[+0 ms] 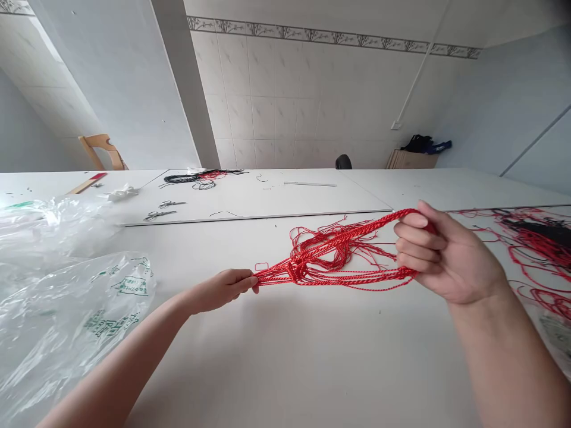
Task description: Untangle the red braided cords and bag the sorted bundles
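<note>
A tangled bundle of red braided cord stretches across the white table between my two hands. My left hand pinches the gathered end of the bundle with its fingers closed. My right hand curls around the far loops, and the cord runs through its fingers. Loose red strands hang out of the middle of the bundle. Both hands hold the cord above the tabletop.
Crumpled clear plastic bags with green print lie to my left. More red and black cord lies on my right. A white board ahead holds black cord, scissors and a ruler.
</note>
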`<state>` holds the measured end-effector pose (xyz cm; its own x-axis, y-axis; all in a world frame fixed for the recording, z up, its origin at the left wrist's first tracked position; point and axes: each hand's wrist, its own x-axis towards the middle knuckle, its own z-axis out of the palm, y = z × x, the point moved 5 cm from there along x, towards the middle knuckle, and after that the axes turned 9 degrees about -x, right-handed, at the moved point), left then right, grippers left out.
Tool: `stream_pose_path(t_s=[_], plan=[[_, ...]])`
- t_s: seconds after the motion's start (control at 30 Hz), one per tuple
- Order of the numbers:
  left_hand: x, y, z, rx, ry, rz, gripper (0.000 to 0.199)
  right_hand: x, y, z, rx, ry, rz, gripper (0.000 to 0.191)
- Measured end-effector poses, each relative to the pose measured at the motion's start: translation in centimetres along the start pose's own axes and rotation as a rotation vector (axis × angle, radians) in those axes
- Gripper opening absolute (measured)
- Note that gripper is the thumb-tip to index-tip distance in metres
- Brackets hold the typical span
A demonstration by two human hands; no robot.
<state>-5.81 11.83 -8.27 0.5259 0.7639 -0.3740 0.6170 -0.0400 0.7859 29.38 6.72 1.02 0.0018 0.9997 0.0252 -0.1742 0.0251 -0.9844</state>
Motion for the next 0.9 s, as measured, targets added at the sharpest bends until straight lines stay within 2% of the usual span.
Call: stream_pose_path(t_s=[0.23, 0.47, 0.63, 0.9], plan=[[-0.1, -1.3, -0.6, 0.152, 0.025, -0.057, 0.053, 0.7, 1.8, 2.3, 0.169, -0.199, 0.036, 0.041], [-0.8, -0.9, -1.7, 0.501, 0.231, -0.060, 0.043, 1.4, 5.3, 6.3, 0.373, -0.287, 0.168, 0.029], [-1.5, 0.2, -2.3, 0.515, 0.284, -0.015, 0.040, 0.5, 5.4, 8.2, 0.356, -0.355, 0.163, 0.032], [-1.8, 1.2, -2.9, 0.559, 0.369, 0.013, 0.041, -0.4, 5.3, 8.9, 0.301, -0.383, 0.177, 0.029]])
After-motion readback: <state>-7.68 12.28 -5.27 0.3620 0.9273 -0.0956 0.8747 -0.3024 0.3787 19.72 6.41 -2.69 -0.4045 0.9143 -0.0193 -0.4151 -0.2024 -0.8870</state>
